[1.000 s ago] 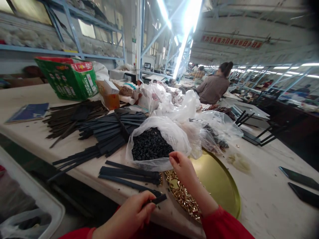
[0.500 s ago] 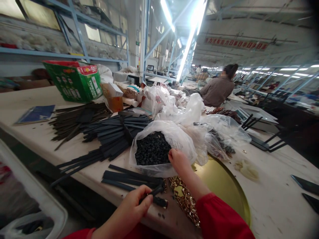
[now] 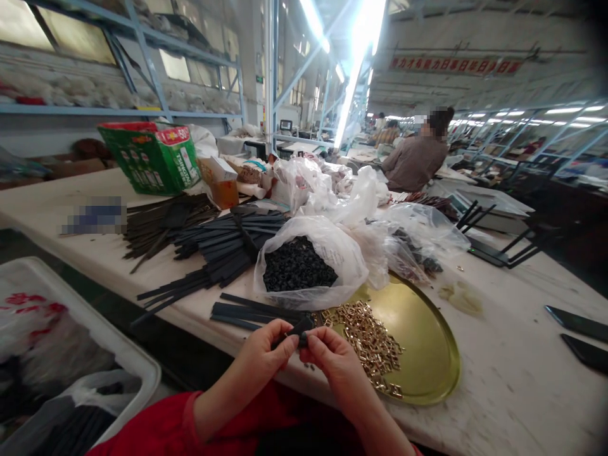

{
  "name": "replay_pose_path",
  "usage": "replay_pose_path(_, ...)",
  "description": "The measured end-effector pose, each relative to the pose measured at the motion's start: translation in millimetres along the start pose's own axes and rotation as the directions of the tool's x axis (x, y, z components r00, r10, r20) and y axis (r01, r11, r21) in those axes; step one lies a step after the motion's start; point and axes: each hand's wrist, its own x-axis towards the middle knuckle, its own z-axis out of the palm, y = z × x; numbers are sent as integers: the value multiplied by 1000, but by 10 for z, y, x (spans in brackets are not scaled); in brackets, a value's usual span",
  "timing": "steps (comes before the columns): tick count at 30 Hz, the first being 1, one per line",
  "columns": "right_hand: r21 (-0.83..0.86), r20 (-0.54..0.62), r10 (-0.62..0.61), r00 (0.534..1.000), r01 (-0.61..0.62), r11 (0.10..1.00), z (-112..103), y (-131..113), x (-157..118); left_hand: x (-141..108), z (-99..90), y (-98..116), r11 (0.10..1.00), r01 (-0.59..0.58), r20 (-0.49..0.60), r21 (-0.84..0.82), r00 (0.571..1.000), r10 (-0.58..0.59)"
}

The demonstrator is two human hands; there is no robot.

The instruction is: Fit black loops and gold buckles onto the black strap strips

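Observation:
Near the table's front edge, my left hand (image 3: 270, 348) is closed on a black strap (image 3: 303, 325). My right hand (image 3: 330, 354) meets it fingertip to fingertip, pinching a small black piece (image 3: 303, 339) against the strap. Just behind my hands lie several black strips (image 3: 237, 315). A clear plastic bag (image 3: 349, 256) beyond them holds many small black loops (image 3: 299, 265). To the right, gold metal buckles (image 3: 370, 335) are heaped on a round gold tray (image 3: 422, 342).
Bundles of dark strips (image 3: 228, 244) spread left of the bag, near a green box (image 3: 154, 158). A white bin (image 3: 142, 361) stands at lower left. More plastic bags (image 3: 308, 180) lie behind. A person (image 3: 415, 158) sits farther back.
My right hand has left the bag of black loops and come to my left hand, now pinching a small piece. The view has shifted, showing more of the tray and bin.

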Motion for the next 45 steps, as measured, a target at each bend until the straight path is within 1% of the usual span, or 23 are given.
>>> replay_pose_path(4, 81, 8, 33, 999, -34, 996, 5, -42, -105, -70, 27, -15, 999, 32, 53, -15, 998, -31)
replay_pose_path(7, 118, 67, 53, 996, -60, 991, 25, -66, -153, -125, 66, -37, 1000, 9, 87, -14, 996, -8)
replay_pose_path(9, 116, 74, 39, 997, -47, 992, 37, -63, -172, -157, 87, -54, 1000, -13, 79, 4, 997, 12)
replay_pose_path(12, 114, 11, 8, 1000, -9, 993, 57, -44, -193, -185, 100, -65, 1000, 16, 72, -15, 997, -15)
replay_pose_path(15, 80, -62, -17, 998, 22, 997, 85, -15, -213, -191, 94, -66, 996, 55, 4, -72, 999, -55)
replay_pose_path(17, 57, -84, -21, 996, 26, 998, 101, 17, -222, -191, 89, -77, 994, 57, -19, -89, 998, -59)
replay_pose_path(18, 49, -83, -22, 996, 26, 998, 107, 37, -223, -191, 87, -87, 995, 52, -5, -88, 999, -53)
replay_pose_path(20, 46, -66, -34, 997, 38, 998, 109, 82, -222, -190, 88, -115, 998, 27, 34, -61, 999, -25)
replay_pose_path(23, 69, -36, -32, 999, 34, 997, 84, 127, -225, -190, 91, -155, 1000, -18, 32, 19, 999, 18)
replay_pose_path(25, 84, -18, -10, 1000, 12, 996, 57, 126, -241, -194, 91, -163, 999, -8, 36, 46, 999, 6)
replay_pose_path(28, 93, 12, 12, 1000, -13, 996, 28, 100, -275, -222, 98, -129, 998, 44, 72, 34, 996, -47)
replay_pose_path(29, 97, 12, 15, 1000, -16, 995, 25, 95, -284, -239, 104, -106, 998, 37, 80, 43, 996, -40)
replay_pose_path(33, 100, -53, 1, 999, 4, 995, 33, 123, -292, -317, 129, 3, 979, -93, 101, 179, 992, 76)
replay_pose_path(35, 94, -89, -14, 996, 22, 995, 33, 158, -292, -329, 120, 34, 971, -118, 128, 210, 988, 92)
replay_pose_path(37, 102, -103, -12, 995, 23, 995, 21, 189, -301, -313, 85, 45, 972, -112, 163, 206, 984, 79)
replay_pose_path(39, 146, -93, 9, 996, 5, 989, 1, 200, -321, -285, 29, 49, 973, -91, 173, 212, 983, 54)
replay_pose_path(42, 256, -41, 54, 998, -41, 966, -28, 175, -365, -275, -44, 70, 964, -74, 170, 255, 985, 31)
replay_pose_path(45, 320, 4, 72, 997, -69, 945, -48, 141, -406, -324, -62, 100, 949, -77, 210, 307, 978, 11)
